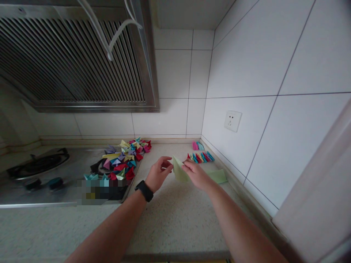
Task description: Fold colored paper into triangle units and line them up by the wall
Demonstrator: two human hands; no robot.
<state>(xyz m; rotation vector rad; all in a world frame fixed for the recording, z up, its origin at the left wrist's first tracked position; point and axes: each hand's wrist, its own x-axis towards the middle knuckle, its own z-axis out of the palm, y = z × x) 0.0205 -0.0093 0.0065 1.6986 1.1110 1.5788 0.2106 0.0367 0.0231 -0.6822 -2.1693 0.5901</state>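
Range hood (82,58) above a steel stove (71,193)

White cables (98,31) hang before the hood's slats; a socket (233,121) sits on the tiled wall (246,73) at right.

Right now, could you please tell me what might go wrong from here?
The colourful pile of folded paper lies on the stove, so it could scorch if a burner were lit. The right hand appears close to the row of folded pieces and might knock them out of line. The held green paper looks thin, so a careless pull could crease it.
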